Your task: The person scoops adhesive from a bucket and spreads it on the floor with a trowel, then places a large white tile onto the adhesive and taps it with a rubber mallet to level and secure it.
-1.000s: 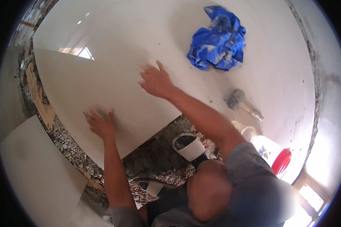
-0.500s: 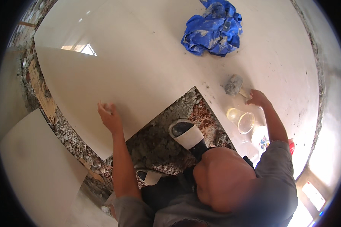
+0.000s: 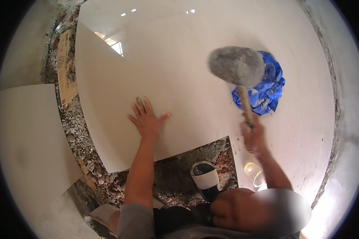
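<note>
My left hand (image 3: 147,121) is pressed flat on a large glossy pale floor tile (image 3: 167,71), its fingers spread. In my right hand (image 3: 253,137) is the wooden handle of a mallet (image 3: 236,65) with a broad, grey, dirt-covered head. The mallet is held up above the tiles, slightly blurred, and partly hides a crumpled blue cloth or sheet (image 3: 273,89) smeared with grey. Closest below my right forearm lies a clear yellowish plastic container (image 3: 252,171).
My slippered foot (image 3: 205,177) stands in a gap of rough mortar and rubble (image 3: 175,171). Broken mortar (image 3: 79,127) and a cardboard strip (image 3: 66,67) line the tile's left edge. Another pale tile (image 3: 26,139) lies farther left. A grey wall (image 3: 347,71) runs along the right.
My right hand has gripped the mallet and lifted it off the tile. My left hand, earlier raised with curled fingers, now lies flat on the tile. The view has shifted.
</note>
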{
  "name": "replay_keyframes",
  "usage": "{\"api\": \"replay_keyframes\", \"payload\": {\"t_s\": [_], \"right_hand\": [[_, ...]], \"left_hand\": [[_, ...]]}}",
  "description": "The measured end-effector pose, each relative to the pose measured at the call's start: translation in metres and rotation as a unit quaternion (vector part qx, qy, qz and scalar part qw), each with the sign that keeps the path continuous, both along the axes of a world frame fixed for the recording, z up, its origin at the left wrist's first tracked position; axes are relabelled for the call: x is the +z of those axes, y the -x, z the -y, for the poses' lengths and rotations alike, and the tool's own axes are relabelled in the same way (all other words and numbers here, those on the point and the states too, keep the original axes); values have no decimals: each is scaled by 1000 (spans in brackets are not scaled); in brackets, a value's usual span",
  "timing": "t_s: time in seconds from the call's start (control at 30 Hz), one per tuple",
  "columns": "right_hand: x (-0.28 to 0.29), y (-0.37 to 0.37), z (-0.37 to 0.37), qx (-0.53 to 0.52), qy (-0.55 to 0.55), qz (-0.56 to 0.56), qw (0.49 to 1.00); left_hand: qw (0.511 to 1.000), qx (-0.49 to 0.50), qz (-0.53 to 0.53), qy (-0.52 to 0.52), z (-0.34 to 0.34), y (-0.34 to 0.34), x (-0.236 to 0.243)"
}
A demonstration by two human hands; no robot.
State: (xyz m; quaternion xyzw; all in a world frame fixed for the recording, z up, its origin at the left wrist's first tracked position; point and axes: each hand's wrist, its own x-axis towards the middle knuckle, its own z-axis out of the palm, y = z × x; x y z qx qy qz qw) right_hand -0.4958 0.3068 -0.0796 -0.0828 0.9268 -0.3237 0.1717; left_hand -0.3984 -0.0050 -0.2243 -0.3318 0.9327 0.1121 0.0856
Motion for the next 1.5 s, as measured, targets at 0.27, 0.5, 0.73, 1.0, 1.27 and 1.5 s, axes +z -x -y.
{"api": "replay_keyframes", "payload": {"t_s": [0.27, 0.5, 0.73, 1.0, 1.27, 1.5], "right_hand": [[-73, -14, 70, 93, 19, 37, 995], [-82, 8, 95, 94, -4, -45, 995], [-82, 35, 130, 114, -128, 31, 985], [-88, 56, 164, 55, -52, 56, 996], [-99, 77, 202, 91, -91, 24, 991], [-101, 73, 207, 92, -98, 50, 990]], "left_hand": [[999, 2, -34, 5, 2, 2, -3], [999, -32, -41, 12, 40, 31, 0], [999, -13, -48, 21, 100, 83, 6], [999, 17, 18, -23, 113, 101, 14], [998, 17, 46, -39, 116, 105, 16], [999, 17, -15, -32, 114, 98, 10]]}}
